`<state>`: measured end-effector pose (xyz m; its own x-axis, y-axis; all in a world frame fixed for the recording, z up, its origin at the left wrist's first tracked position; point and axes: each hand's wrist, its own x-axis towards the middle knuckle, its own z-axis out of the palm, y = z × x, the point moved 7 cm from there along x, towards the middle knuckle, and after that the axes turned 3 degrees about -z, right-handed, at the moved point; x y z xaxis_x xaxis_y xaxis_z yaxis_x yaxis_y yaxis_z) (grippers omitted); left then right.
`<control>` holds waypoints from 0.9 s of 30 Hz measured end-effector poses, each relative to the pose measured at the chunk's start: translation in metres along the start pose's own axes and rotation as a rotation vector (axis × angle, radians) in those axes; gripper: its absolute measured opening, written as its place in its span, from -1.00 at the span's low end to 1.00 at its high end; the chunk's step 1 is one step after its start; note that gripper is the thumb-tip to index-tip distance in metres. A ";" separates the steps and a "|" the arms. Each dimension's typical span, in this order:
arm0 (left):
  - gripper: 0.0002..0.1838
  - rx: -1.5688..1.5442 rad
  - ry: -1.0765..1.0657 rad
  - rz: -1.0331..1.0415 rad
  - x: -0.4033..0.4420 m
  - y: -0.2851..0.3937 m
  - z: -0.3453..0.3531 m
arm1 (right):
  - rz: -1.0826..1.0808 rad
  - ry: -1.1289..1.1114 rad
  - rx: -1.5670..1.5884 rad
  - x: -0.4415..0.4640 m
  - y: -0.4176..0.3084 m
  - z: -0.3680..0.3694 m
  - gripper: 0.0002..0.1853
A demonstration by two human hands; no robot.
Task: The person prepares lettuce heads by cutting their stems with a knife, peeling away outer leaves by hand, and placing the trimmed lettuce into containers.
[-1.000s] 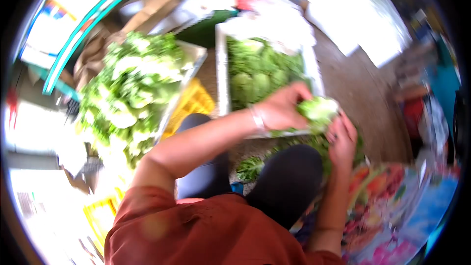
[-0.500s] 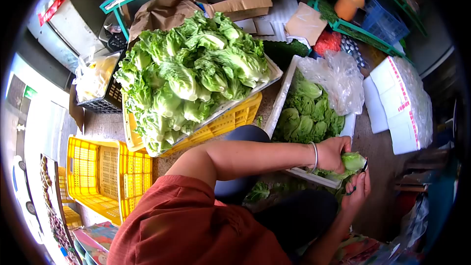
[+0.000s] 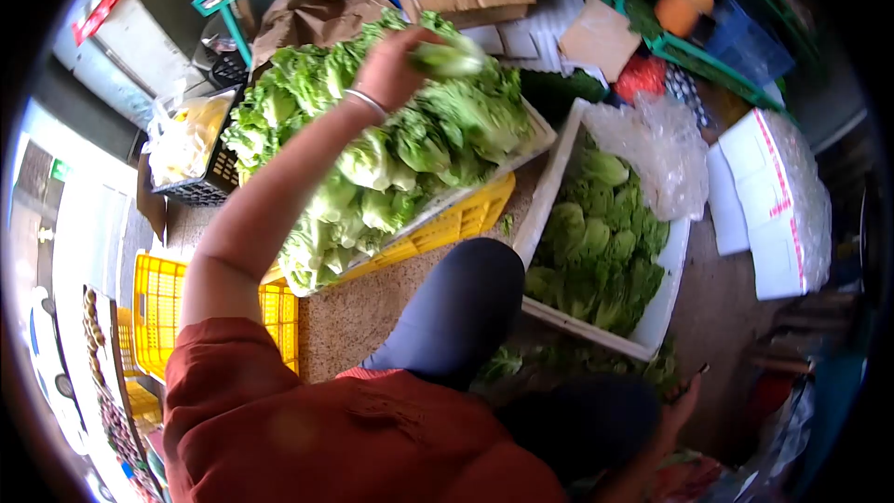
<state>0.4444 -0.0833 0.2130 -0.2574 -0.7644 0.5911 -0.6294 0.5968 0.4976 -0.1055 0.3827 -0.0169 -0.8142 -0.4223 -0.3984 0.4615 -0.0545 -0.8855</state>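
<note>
My left hand (image 3: pixel 396 65), with a silver bangle on its wrist, is closed on a lettuce head (image 3: pixel 454 58) above the far side of a heaped lettuce pile (image 3: pixel 372 158). The lettuce is slightly smeared by motion. Low on the right, my right hand (image 3: pixel 683 402) is wrapped round a small knife (image 3: pixel 703 370), of which only the end shows past the fingers. Between the hands stands a white foam box (image 3: pixel 643 346) with lettuce heads (image 3: pixel 596 242) packed in it. The pile rests on a white tray over a yellow crate (image 3: pixel 438 233).
Another yellow crate (image 3: pixel 158 303) stands at the left, beside a black crate (image 3: pixel 209 182) with plastic bags. Clear plastic (image 3: pixel 656 149) hangs over the foam box's far corner. White foam panels (image 3: pixel 764 196) lean at the right. Loose leaves (image 3: pixel 503 363) lie by my knees.
My left hand has swung from the foam box up and left to the pile, with a lettuce head in it. My right hand has dropped lower, away from the lettuce it was cutting at.
</note>
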 end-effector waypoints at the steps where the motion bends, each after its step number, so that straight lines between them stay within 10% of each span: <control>1: -0.60 0.138 -0.015 0.007 -0.002 -0.017 -0.014 | -0.025 0.121 -0.113 -0.025 -0.007 0.014 -0.79; 5: -0.30 0.497 -0.900 -0.148 -0.046 -0.183 0.013 | 0.095 0.212 -0.151 0.003 0.035 -0.037 -0.72; 8: -0.51 0.371 -0.954 -0.311 -0.003 -0.205 0.024 | 0.234 0.342 -0.079 0.007 0.069 -0.068 -0.81; 10: -0.65 0.659 -0.587 -0.286 0.039 -0.142 0.025 | 0.134 0.368 -0.148 -0.010 0.059 -0.053 -0.76; 11: -0.70 0.718 -0.319 0.071 0.053 -0.106 0.037 | 0.036 0.364 -0.231 -0.016 0.052 -0.044 -0.62; 16: -0.76 0.068 -0.591 0.175 0.034 0.072 0.191 | 0.042 0.381 -0.263 0.007 0.075 -0.062 -0.54; 22: -0.58 0.149 -0.877 0.078 -0.040 0.087 0.406 | 0.273 0.577 -0.177 0.005 0.109 -0.071 -0.55; 27: -0.15 0.488 -0.816 -0.180 -0.054 0.093 0.463 | 0.011 0.465 -0.274 0.006 0.112 -0.074 -0.60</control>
<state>0.0600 -0.0992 -0.0669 -0.4414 -0.8786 -0.1822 -0.8971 0.4279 0.1101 -0.0852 0.4411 -0.1358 -0.9087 0.0275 -0.4166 0.4125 0.2123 -0.8859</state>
